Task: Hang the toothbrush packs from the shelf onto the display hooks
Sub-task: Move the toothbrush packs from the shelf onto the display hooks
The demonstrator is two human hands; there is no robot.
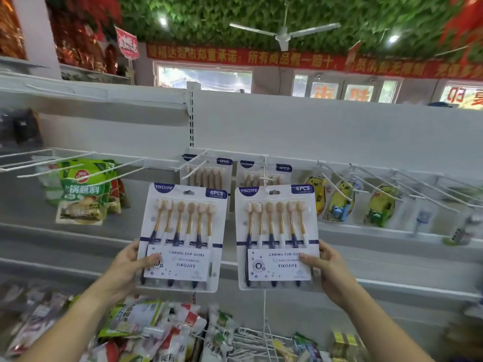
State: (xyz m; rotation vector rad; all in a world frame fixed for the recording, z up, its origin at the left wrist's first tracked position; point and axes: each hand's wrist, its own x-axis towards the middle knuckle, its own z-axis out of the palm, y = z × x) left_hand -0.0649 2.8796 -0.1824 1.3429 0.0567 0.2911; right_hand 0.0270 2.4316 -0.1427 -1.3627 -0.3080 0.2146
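I hold two six-piece toothbrush packs upright in front of the white display wall. My left hand (128, 267) grips the lower left edge of the left pack (183, 231), thumb on its label. My right hand (326, 273) grips the lower right edge of the right pack (277, 231) the same way. Behind them, two more toothbrush packs hang at the back of white hooks: one (206, 173) behind the left hook (193, 165), one (264, 173) behind the middle hook (266, 178). The right pack's hang hole sits just below the middle hook's tip.
Green seasoning pouches (83, 192) hang on long hooks at the left. Yellow cartoon toothbrush packs (339, 202) hang on hooks at the right, with more bare hooks (418, 184) beyond. Mixed packets (146, 330) and loose wire hooks (256, 338) fill the shelf below.
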